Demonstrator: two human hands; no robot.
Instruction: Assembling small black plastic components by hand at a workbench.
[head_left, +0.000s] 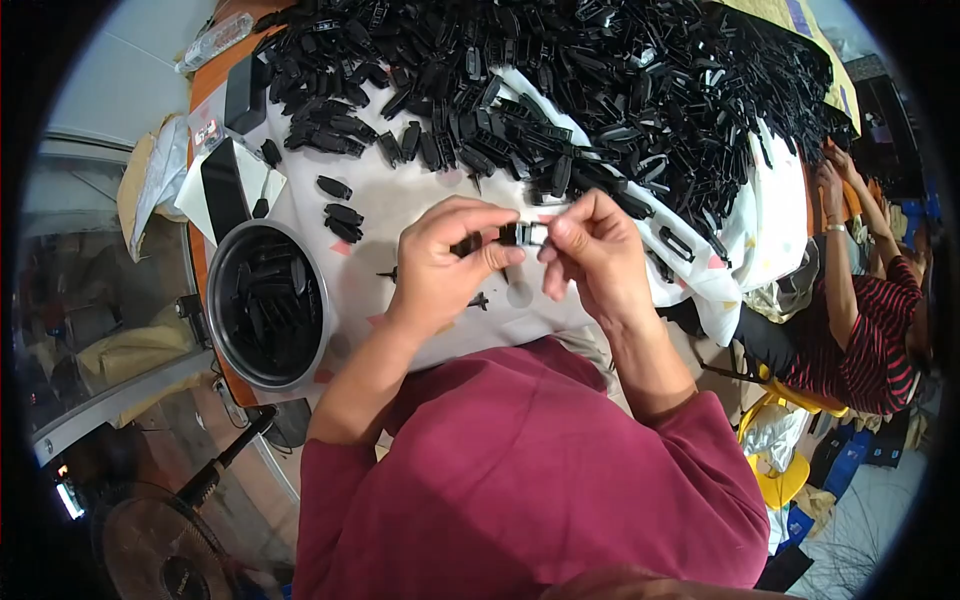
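Note:
Above the white table cover [370, 290], both my hands meet in front of my chest. My left hand [440, 255] pinches a small black plastic part [508, 236] between thumb and fingers. At that part's right end is a small pale, shiny piece [537, 235], and the closed thumb and fingertips of my right hand [603, 250] grip it. Whether the two pieces are joined cannot be made out. A few loose black parts [343, 215] lie left of my left hand, and a small dark cross-shaped piece [480, 301] rests below the hands.
A large heap of black plastic parts [450, 90] covers the table's far side. At left stand a metal bowl [322, 330] holding black parts, a dark phone-like slab [228, 190] and a plastic bottle [215, 42]. A co-worker in a striped shirt [880, 330] works at right. A fan [160, 545] stands lower left.

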